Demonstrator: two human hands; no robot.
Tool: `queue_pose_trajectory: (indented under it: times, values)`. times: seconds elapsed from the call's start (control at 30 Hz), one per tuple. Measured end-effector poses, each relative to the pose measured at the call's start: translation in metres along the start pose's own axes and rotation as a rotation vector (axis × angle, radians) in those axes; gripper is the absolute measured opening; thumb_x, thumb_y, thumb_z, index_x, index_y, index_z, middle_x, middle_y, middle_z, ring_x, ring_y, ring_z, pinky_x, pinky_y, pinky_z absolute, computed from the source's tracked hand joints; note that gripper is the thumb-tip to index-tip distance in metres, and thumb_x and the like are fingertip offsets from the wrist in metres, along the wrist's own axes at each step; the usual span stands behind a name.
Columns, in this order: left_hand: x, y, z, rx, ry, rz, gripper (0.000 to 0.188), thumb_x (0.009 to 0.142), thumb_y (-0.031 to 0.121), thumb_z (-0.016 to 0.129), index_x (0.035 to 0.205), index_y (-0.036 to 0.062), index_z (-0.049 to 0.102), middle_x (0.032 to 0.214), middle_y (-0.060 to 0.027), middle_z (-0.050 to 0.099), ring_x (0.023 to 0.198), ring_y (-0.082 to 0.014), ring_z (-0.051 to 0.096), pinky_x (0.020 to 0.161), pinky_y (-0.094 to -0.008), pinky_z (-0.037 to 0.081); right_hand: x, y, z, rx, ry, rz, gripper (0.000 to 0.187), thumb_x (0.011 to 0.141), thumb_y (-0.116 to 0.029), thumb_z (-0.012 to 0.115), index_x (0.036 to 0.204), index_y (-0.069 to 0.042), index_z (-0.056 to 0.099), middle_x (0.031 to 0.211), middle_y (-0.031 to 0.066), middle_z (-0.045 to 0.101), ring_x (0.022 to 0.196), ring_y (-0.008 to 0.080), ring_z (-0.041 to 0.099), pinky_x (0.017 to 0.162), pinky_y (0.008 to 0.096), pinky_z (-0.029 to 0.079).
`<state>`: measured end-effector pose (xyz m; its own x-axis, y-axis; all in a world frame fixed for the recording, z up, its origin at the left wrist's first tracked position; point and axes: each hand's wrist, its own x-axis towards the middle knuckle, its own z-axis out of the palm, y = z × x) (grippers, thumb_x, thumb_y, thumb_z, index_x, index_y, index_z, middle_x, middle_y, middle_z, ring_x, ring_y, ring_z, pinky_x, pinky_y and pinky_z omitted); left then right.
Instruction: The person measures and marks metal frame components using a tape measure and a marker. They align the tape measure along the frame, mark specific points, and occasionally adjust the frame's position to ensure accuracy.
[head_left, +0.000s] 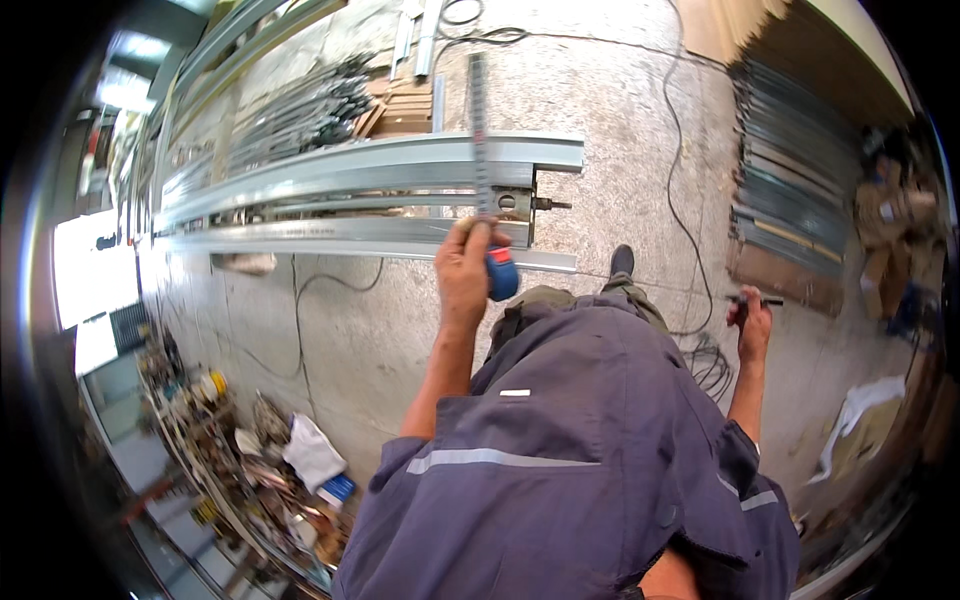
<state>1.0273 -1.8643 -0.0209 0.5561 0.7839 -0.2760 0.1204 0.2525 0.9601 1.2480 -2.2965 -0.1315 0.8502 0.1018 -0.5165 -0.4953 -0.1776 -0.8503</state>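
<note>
My left hand [464, 265] is closed around a blue and red tape measure [501, 272]. Its blade [479, 120] sticks out away from me, crossing over the long metal profiles [380, 155] in front. Close to the blade, at the profiles' right end, sits a metal fitting with a round hole [507, 204] and a rod pointing right. Off to the right, my right hand [752, 322] grips a thin dark pen-like tool [770, 301], held well apart from the profiles.
Dark metal strips [790, 170] lie stacked at the right, by crumpled brown cardboard [890, 220]. A black cable [672, 150] runs over the concrete floor to a coil [708, 365]. More profiles [300, 110] are piled at the far left; a cluttered bench [270, 470] stands lower left.
</note>
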Motion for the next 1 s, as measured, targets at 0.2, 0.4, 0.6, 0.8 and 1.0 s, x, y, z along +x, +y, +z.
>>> queue_pose_trajectory:
  times: [0.2,0.4,0.6,0.8,1.0]
  values:
    - [-0.024,-0.018,-0.039,-0.168,0.447,0.086,0.019,0.105,0.017,0.057,0.107,0.0016,0.066,0.088,-0.0062,0.070,0.079,-0.0099,0.062,0.073,-0.0249,0.051,0.049,-0.152,0.163,-0.149,-0.647,-0.255,0.020,0.099,-0.016,0.065,0.107,0.002,0.066,0.078,0.0059,0.065,0.067,0.0130,0.061,0.061,0.0281,0.051]
    - [-0.040,-0.033,-0.038,-0.266,0.633,0.103,0.022,0.105,0.019,0.056,0.107,0.0000,0.067,0.088,-0.0055,0.069,0.079,-0.0088,0.061,0.074,-0.0251,0.051,0.006,-0.180,0.297,-0.382,-1.127,-0.304,0.031,0.096,-0.020,0.071,0.116,0.004,0.067,0.084,0.0061,0.070,0.077,0.0116,0.065,0.071,0.0278,0.054]
    - [-0.025,-0.049,-0.029,-0.241,0.597,0.095,0.022,0.105,0.021,0.057,0.108,0.0007,0.067,0.088,-0.0034,0.069,0.080,-0.0076,0.060,0.075,-0.0232,0.048,-0.037,-0.153,0.369,-0.695,-1.288,-0.477,0.030,0.090,-0.026,0.074,0.106,-0.001,0.073,0.085,0.0064,0.070,0.079,0.0132,0.062,0.074,0.0285,0.050]
    - [-0.024,-0.050,-0.038,-0.199,0.541,0.096,0.023,0.106,0.020,0.056,0.106,-0.0008,0.066,0.086,-0.0046,0.069,0.079,-0.0076,0.061,0.075,-0.0233,0.049,-0.048,-0.137,0.391,-0.790,-1.285,-0.449,0.026,0.090,-0.019,0.073,0.107,0.000,0.072,0.088,0.0061,0.069,0.081,0.0114,0.062,0.073,0.0285,0.051]
    - [-0.025,-0.042,-0.041,-0.167,0.538,0.053,0.020,0.105,0.016,0.056,0.104,-0.0012,0.066,0.082,-0.0046,0.069,0.076,-0.0076,0.062,0.070,-0.0240,0.049,-0.048,-0.131,0.400,-0.758,-1.320,-0.634,0.026,0.085,-0.019,0.076,0.102,0.001,0.075,0.095,0.0113,0.073,0.081,0.0161,0.066,0.074,0.0292,0.052]
